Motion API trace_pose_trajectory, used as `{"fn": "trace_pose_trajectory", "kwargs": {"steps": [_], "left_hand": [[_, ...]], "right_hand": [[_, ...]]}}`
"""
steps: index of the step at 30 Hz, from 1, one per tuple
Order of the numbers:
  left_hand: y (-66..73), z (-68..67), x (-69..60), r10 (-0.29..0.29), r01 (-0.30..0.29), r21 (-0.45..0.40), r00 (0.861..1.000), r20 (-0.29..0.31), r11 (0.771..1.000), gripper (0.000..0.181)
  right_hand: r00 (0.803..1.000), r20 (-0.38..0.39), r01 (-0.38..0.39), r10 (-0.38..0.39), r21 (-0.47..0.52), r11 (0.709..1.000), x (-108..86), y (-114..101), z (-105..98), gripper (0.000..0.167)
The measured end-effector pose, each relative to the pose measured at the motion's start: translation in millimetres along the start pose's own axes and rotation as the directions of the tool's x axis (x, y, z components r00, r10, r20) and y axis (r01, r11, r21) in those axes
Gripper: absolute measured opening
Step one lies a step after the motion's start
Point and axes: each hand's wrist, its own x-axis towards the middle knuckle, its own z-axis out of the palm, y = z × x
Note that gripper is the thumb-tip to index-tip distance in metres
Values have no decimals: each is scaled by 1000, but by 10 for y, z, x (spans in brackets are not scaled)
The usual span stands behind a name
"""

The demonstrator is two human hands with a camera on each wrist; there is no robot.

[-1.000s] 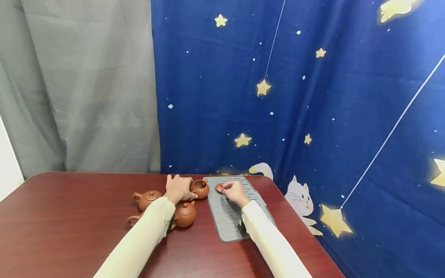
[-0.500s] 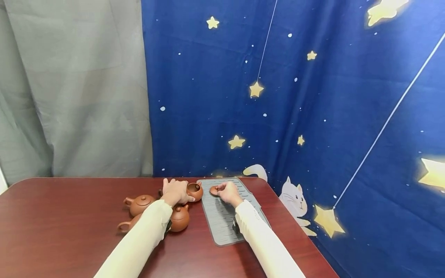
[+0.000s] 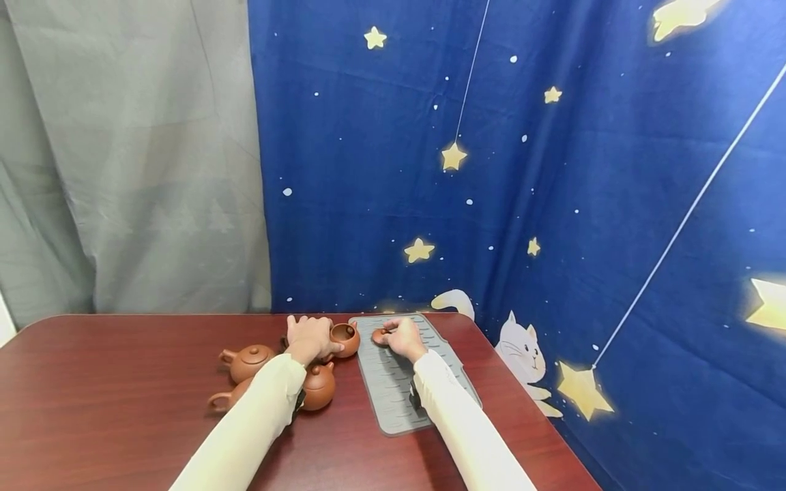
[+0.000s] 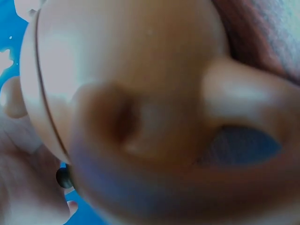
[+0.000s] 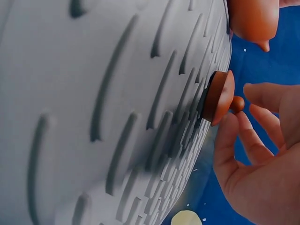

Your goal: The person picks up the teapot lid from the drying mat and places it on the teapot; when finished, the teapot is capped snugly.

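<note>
In the head view, my left hand (image 3: 310,338) grips a lidless reddish-brown clay teapot (image 3: 351,347), thumb against its side. Its handle side is hidden by the hand. My right hand (image 3: 404,338) is over the grey ridged mat (image 3: 402,402), at a small clay lid (image 3: 378,337). The right wrist view shows the lid (image 5: 219,98) lying on the mat, knob outward. Around that knob my thumb and fingers stand loosely spread, the index fingertip apart from it. A lidded teapot (image 4: 140,51) fills the left wrist view, with part of my left hand (image 4: 23,178) behind it.
Several more clay teapots stand left of the mat: one (image 3: 250,363) beyond my left forearm, another (image 3: 318,389) in front of the lidless one, and one partly hidden with its handle (image 3: 218,402) showing. The dark red table (image 3: 123,409) ends at a curtain (image 3: 368,170).
Both hands shifted slightly left in the head view, along with the whole scene. My right fingers have loosened around the lid, which lies on the mat. The left hand stays at the lidless teapot.
</note>
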Motion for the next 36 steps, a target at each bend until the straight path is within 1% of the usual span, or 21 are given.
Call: {"fn": "trace_pose_trajectory", "kwargs": {"steps": [2, 5, 11, 14, 20, 24, 27, 30, 36], "left_hand": [[10, 8, 1, -10, 10, -14, 1000, -3, 1000, 56], [12, 12, 6, -27, 27, -30, 1000, 1, 999, 57], [1, -8, -3, -42, 43, -26, 999, 15, 999, 53], [1, -11, 1, -43, 43, -24, 999, 13, 999, 49], [0, 2, -6, -30, 31, -24, 999, 13, 999, 43], [14, 0, 3, -15, 15, -6, 1000, 5, 1000, 42], [32, -2, -1, 2, -2, 11, 1000, 3, 1000, 42], [46, 2, -6, 12, -12, 25, 1000, 7, 1000, 43], [61, 8, -21, 1, -1, 33, 1000, -4, 999, 44]], "right_hand": [[1000, 14, 24, -24, -10, 1000, 8, 18, 1, 23], [999, 28, 37, -37, -10, 999, 8, 39, 6, 17], [995, 9, 104, -104, 0, 995, -16, 60, 40, 12], [993, -6, 115, -115, 0, 993, -20, 65, 59, 12], [996, -21, 90, -91, -28, 996, -15, 73, 89, 10], [998, -24, 63, -64, -26, 998, -5, 83, 81, 9], [998, -27, 58, -59, -31, 998, 2, 96, 64, 9], [999, -13, 42, -42, -48, 998, 7, 103, 49, 8], [999, 15, 47, -46, -97, 994, 21, 88, 21, 6]]}}
